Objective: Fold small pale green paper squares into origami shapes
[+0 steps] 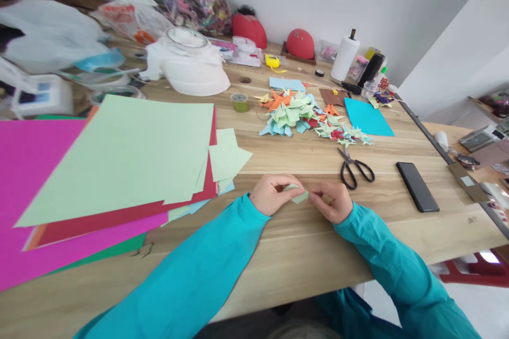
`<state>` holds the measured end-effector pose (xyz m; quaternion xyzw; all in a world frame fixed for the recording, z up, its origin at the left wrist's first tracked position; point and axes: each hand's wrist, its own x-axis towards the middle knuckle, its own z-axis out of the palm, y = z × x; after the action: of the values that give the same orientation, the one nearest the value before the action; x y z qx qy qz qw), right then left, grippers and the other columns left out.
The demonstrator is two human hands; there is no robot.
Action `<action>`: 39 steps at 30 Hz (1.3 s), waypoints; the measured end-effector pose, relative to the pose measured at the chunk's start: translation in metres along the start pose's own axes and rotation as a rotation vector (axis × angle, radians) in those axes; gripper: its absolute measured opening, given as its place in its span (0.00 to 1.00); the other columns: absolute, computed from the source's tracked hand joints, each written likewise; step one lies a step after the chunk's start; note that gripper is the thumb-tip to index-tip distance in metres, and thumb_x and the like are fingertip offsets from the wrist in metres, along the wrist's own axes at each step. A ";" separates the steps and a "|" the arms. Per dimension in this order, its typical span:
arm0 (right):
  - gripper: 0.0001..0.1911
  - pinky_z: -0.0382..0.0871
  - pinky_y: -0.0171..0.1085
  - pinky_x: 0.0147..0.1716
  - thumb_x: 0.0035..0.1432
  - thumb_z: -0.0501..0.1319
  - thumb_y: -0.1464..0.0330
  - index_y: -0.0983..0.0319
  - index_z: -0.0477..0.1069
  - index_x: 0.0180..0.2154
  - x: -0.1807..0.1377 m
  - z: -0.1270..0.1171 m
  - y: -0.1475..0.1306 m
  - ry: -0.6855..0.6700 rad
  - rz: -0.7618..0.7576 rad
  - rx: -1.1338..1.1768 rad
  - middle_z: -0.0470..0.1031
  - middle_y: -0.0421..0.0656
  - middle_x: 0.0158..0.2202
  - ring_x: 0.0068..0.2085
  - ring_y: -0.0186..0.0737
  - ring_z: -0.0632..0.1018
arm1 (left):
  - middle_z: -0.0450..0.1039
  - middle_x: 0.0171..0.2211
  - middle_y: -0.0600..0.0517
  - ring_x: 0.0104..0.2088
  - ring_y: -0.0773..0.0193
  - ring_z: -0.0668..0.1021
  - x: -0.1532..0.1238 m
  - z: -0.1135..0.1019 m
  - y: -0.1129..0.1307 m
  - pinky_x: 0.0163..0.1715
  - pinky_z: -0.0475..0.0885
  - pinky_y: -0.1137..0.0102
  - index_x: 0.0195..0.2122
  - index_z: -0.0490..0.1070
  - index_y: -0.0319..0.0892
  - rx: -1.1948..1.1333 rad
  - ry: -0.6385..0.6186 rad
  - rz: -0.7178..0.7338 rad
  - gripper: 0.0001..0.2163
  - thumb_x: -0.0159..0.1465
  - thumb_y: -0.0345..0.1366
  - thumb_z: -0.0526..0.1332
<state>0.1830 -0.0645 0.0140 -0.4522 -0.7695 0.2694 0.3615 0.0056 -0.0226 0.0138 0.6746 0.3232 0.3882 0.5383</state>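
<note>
My left hand (pixel 274 192) and my right hand (pixel 332 201) meet on the wooden table (pixel 302 254) near its front edge. Both pinch a small pale green folded paper piece (pixel 299 196) between their fingertips, pressing it against the tabletop. Both arms wear teal sleeves. Black-handled scissors (pixel 353 168) lie just beyond my right hand. A heap of folded paper shapes (pixel 306 116) in green, orange, blue and red sits farther back.
A stack of large coloured sheets (pixel 115 169) covers the left of the table. A black phone (pixel 417 186) lies at the right. A teal sheet (pixel 368 116), a white lidded container (pixel 191 63), a paper roll (pixel 344 57) and bags crowd the back.
</note>
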 end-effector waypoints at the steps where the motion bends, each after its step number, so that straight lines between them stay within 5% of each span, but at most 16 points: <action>1: 0.08 0.65 0.32 0.25 0.53 0.55 0.67 0.63 0.72 0.31 0.000 0.000 -0.001 0.010 -0.010 -0.002 0.72 0.42 0.22 0.23 0.32 0.71 | 0.74 0.25 0.48 0.26 0.66 0.73 0.000 0.000 0.000 0.28 0.69 0.72 0.23 0.74 0.37 -0.004 -0.003 0.023 0.10 0.51 0.39 0.62; 14: 0.07 0.67 0.33 0.25 0.51 0.58 0.67 0.63 0.72 0.30 0.000 0.002 0.000 0.067 0.018 0.025 0.73 0.42 0.22 0.23 0.33 0.71 | 0.75 0.27 0.48 0.28 0.65 0.75 -0.001 -0.001 -0.007 0.31 0.71 0.72 0.26 0.75 0.39 -0.003 -0.011 0.100 0.05 0.52 0.35 0.62; 25: 0.08 0.69 0.34 0.24 0.52 0.58 0.65 0.64 0.71 0.27 0.001 0.004 0.005 0.035 0.128 0.274 0.73 0.42 0.21 0.22 0.34 0.73 | 0.76 0.28 0.48 0.29 0.65 0.76 0.000 -0.002 -0.007 0.32 0.72 0.72 0.25 0.76 0.40 0.010 0.012 0.100 0.06 0.50 0.37 0.64; 39: 0.08 0.65 0.32 0.25 0.53 0.55 0.66 0.62 0.71 0.30 -0.001 0.002 0.003 -0.021 -0.026 0.010 0.72 0.42 0.22 0.23 0.33 0.70 | 0.72 0.27 0.48 0.29 0.66 0.74 -0.005 0.005 0.001 0.33 0.69 0.71 0.25 0.74 0.39 0.195 -0.019 0.181 0.07 0.55 0.36 0.59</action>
<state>0.1837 -0.0643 0.0098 -0.4376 -0.7779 0.2732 0.3589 0.0074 -0.0298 0.0129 0.7538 0.2922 0.3955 0.4358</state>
